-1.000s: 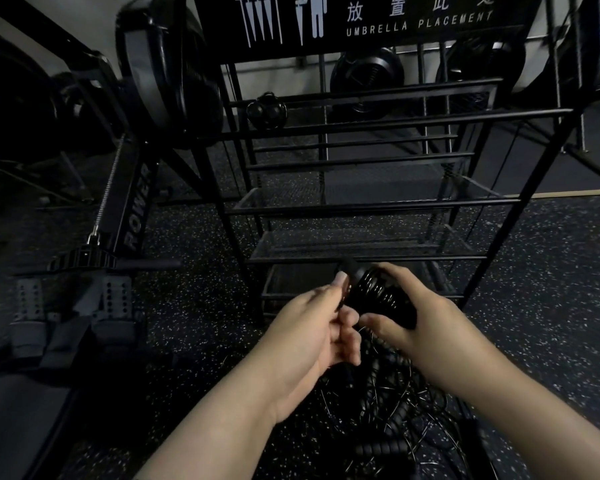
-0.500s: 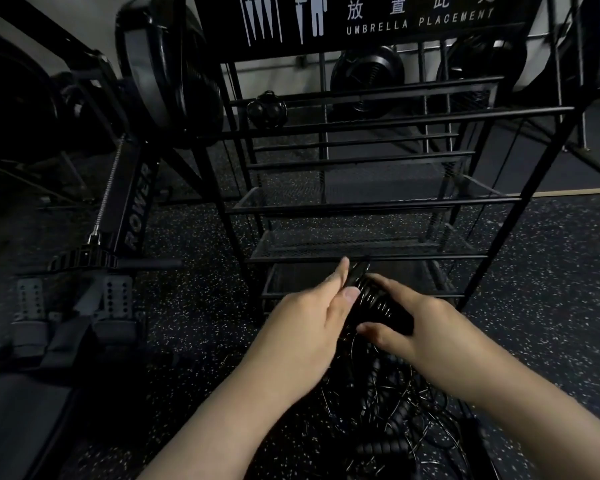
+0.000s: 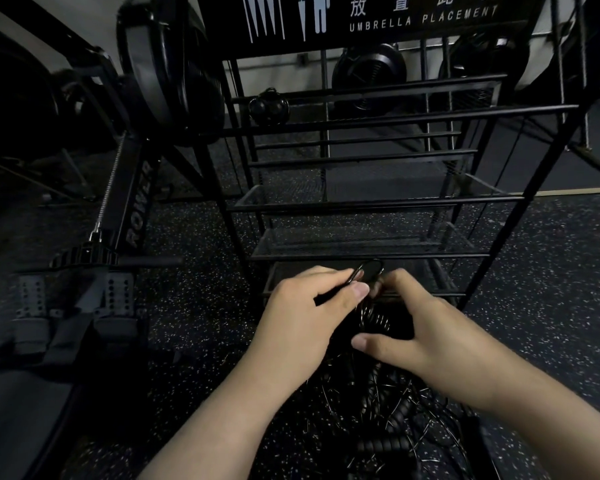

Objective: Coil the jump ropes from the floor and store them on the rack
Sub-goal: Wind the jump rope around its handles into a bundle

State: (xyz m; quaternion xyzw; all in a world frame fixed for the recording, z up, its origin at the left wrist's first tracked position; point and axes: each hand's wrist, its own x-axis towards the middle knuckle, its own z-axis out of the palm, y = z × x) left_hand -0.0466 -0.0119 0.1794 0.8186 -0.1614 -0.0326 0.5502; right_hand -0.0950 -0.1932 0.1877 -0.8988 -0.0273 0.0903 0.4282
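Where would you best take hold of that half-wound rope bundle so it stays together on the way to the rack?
Probably round the middle of the rope bundle, from its right side, much as the right hand grips it now. Its turns lie stacked there, so curled fingers can trap them all. The loop that the left hand pinches would slip free.

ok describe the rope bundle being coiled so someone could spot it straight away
Start at the black wire rack under the umbrella placement sign and drop to its lowest shelf. Just in front of that shelf, both hands meet around the coiled jump rope, the left hand pinching a loop of cord, the right hand cupping the bundle. Unlike the loose tangled ropes on the floor below, it is lifted and tightly wound.
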